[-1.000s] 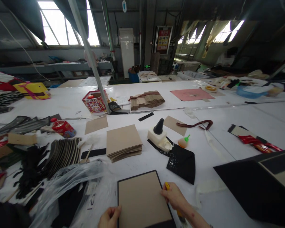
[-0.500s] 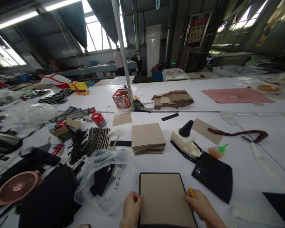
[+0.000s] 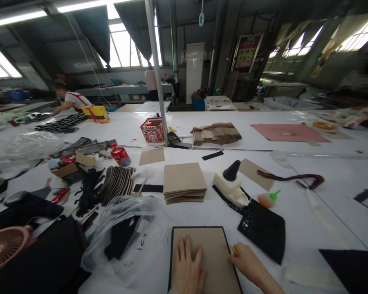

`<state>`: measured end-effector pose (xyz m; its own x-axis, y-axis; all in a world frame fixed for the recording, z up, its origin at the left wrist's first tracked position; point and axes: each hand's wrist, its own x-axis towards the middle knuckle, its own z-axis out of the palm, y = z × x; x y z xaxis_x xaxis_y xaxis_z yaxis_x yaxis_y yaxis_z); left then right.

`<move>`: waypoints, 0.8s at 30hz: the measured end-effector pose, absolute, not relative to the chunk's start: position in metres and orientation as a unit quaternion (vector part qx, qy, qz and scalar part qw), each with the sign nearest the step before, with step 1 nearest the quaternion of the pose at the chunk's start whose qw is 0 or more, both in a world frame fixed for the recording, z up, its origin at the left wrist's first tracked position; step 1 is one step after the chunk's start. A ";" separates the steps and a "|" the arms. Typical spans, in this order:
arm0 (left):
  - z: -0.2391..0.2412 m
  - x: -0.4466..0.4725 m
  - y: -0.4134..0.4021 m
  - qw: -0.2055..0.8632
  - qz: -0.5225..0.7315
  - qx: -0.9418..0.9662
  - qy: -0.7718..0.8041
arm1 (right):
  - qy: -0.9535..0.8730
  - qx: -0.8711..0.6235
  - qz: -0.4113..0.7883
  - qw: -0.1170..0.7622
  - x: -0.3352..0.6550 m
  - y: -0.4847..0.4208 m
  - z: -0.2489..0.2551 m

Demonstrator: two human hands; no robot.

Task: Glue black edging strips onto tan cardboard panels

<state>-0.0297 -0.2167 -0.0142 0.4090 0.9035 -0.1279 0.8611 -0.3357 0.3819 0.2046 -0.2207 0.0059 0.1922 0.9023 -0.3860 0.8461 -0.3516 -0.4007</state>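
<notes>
- The left grip (image 3: 187, 265) is released: palm down, fingers spread, pressed flat on the near half of the board (image 3: 210, 241)
- The right grip (image 3: 248, 263) is clenched around a yellow tool (image 3: 233, 248); only the tool's tip shows, poking out toward the board's right edge, touching it or just beside it, I cannot tell which
- The board, brown with a black rim, lies flat at the near edge of the counter (image 3: 294, 212), its long axis running near to far
- The left grip sits on top of the board, while the right one is just off its right side, so the board lies to the left of the tool tip
- A black sheet (image 3: 262, 228) lies just right of the board, near the right grip
- A plastic bag (image 3: 125, 237) lies against the board's left side
- A card stack (image 3: 184, 181) sits farther off, apart from the board, with a glue pot (image 3: 231, 181) to its right
</notes>
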 end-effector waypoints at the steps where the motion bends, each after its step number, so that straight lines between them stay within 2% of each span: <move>1: -0.016 -0.028 -0.219 0.193 0.055 0.819 0.538 | -0.580 -0.766 0.276 0.042 0.206 -0.220 0.011; 6: -0.023 -0.029 -0.224 0.174 0.053 0.839 0.513 | -0.696 -0.704 0.144 -0.010 0.212 -0.198 0.077; 8: -0.030 -0.029 -0.226 0.163 0.063 0.853 0.493 | -0.717 -0.688 0.113 0.016 0.206 -0.182 0.112; 10: -0.038 -0.029 -0.228 0.130 0.085 0.865 0.478 | -0.720 -0.671 0.158 0.082 0.192 -0.167 0.140; 12: -0.047 -0.027 -0.230 0.081 0.113 0.871 0.470 | -0.713 -0.618 0.280 0.174 0.171 -0.156 0.153; 15: -0.053 -0.025 -0.232 0.014 0.156 0.870 0.468 | -0.668 -0.516 0.458 0.279 0.134 -0.147 0.147; 17: -0.053 -0.024 -0.232 -0.018 0.182 0.864 0.468 | -0.656 -0.480 0.500 0.300 0.113 -0.143 0.133; 24: -0.047 -0.022 -0.231 -0.052 0.211 0.853 0.475 | -0.722 -0.482 0.441 0.228 0.103 -0.132 0.105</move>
<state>-0.0216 -0.2307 -0.0475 0.4601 0.7877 0.4096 0.8318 -0.5438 0.1113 0.1029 -0.1323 0.1047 -0.4324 0.8965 -0.0963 0.4951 0.1468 -0.8564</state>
